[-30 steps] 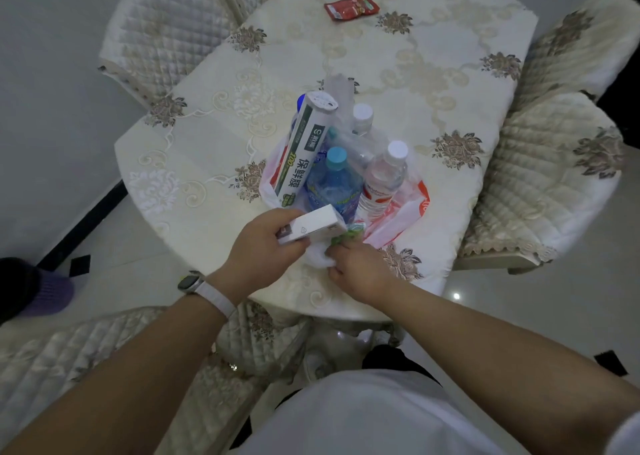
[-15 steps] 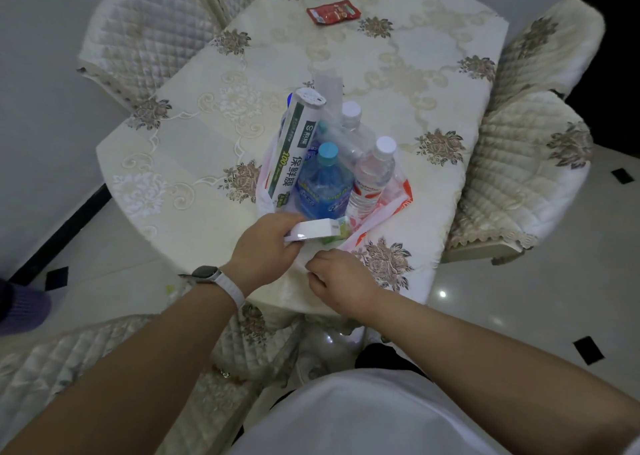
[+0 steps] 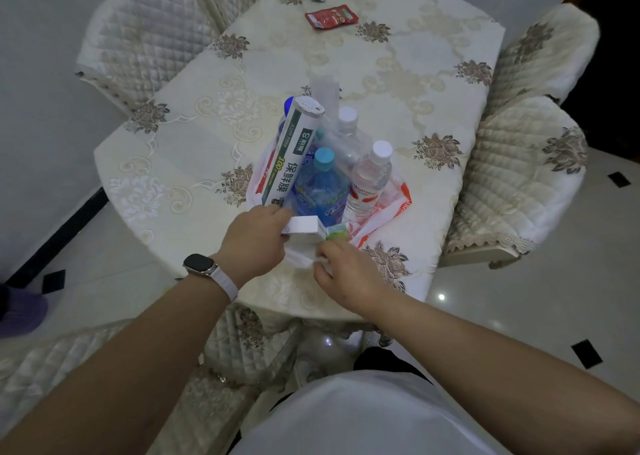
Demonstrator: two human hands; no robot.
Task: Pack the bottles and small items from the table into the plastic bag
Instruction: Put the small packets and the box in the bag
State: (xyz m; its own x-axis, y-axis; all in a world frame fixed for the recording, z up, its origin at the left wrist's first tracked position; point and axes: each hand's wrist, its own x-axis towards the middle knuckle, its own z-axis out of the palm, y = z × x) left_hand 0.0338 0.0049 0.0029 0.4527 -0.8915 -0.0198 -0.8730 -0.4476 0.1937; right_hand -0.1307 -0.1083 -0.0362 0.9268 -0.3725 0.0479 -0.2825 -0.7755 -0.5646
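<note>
Head view: the left hand (image 3: 254, 243) grips a small white box (image 3: 304, 228) at the near mouth of the plastic bag (image 3: 389, 209), which stands near the bench (image 3: 180, 164) edge. A second ago the box was tipped up with its broad face showing; now it lies lower and flatter, its end against a small green item (image 3: 336, 231). The right hand (image 3: 346, 274), fingers curled, pinches the bag's white near rim and has drawn back slightly toward the person. Inside the bag the cling-film box (image 3: 294, 150), blue bottle (image 3: 322, 191) and clear bottle (image 3: 369, 181) stand as before. A red packet (image 3: 330, 17) lies at the far end.
</note>
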